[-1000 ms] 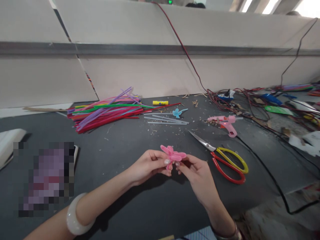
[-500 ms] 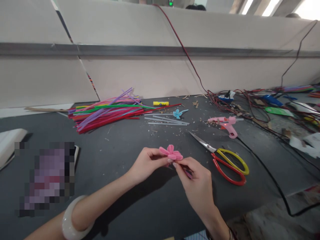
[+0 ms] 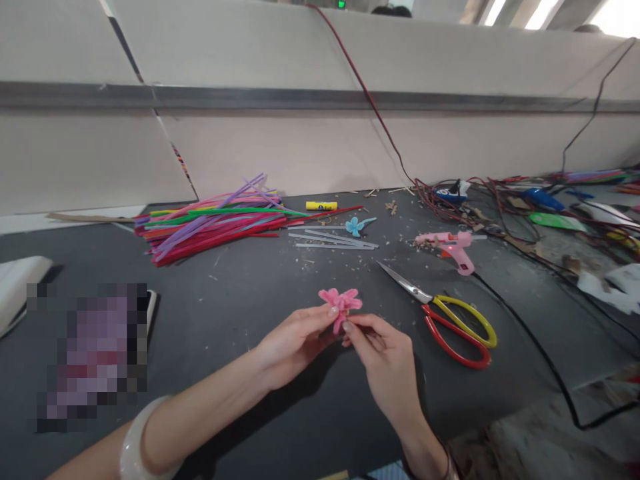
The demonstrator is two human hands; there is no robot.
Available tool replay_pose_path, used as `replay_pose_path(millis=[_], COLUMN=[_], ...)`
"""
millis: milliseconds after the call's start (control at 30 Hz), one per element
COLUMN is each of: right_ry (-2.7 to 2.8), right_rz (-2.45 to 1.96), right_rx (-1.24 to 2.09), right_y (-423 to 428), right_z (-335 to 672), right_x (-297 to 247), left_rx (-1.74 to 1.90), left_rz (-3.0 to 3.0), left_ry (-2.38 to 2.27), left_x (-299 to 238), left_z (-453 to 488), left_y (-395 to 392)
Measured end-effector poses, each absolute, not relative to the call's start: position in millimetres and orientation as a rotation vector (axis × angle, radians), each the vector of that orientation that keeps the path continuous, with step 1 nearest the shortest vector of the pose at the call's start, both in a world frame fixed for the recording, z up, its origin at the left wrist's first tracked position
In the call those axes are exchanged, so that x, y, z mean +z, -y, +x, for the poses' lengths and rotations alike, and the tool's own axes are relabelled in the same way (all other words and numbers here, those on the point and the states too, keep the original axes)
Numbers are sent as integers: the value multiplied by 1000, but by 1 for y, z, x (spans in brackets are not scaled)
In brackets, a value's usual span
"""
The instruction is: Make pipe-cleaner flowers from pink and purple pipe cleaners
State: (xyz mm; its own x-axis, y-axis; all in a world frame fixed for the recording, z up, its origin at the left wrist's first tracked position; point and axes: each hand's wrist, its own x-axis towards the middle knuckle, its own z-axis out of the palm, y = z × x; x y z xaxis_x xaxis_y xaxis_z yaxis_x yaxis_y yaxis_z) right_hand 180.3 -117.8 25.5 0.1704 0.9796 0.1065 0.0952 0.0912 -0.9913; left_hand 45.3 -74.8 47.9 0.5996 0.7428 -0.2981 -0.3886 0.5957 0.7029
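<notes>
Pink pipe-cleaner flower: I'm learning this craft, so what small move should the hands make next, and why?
Probably tuck the pink end under the flower with the right hand, while the left hand holds the flower steady: that end sticks out below the petals, and both hands are already at it.

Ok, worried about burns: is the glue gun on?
Probably on: a red light glows on the glue gun.

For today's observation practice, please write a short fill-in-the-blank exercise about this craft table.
The left hand and right hand pinch a ____ pipe-cleaner flower.
Farther up the table lies a small ____ pipe-cleaner flower.
The scissors beside the hands have red and ____ handles.

Missing words: pink; blue; yellow.
</notes>
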Motion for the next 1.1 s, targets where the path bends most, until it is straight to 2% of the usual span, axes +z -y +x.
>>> replay_pose_path(millis=[167,533,633,800,900,967,1100], right_ry=[1141,1430,1358,967,847,947,1334], right_rz=[-1287,-1324,-1331,-1138,-1013,-1072,-1292], right_rx=[922,226,444,1295,1562,1433,669], right_y=[119,126,126,119,116,116,121], right_z=[168,153,154,161,166,169,173], right_x=[23,21,28,41,40,36,26], left_rx=[791,829,831,867,862,889,959], left_rz=[454,326,347,539,622,638,609], left_ry=[-632,-703,-711,-706,-696,-724,-749], left_x=[44,45,46,46,45,45,44], left_z=[49,54,54,54,52,52,53], left_y=[83,92,91,85,82,81,83])
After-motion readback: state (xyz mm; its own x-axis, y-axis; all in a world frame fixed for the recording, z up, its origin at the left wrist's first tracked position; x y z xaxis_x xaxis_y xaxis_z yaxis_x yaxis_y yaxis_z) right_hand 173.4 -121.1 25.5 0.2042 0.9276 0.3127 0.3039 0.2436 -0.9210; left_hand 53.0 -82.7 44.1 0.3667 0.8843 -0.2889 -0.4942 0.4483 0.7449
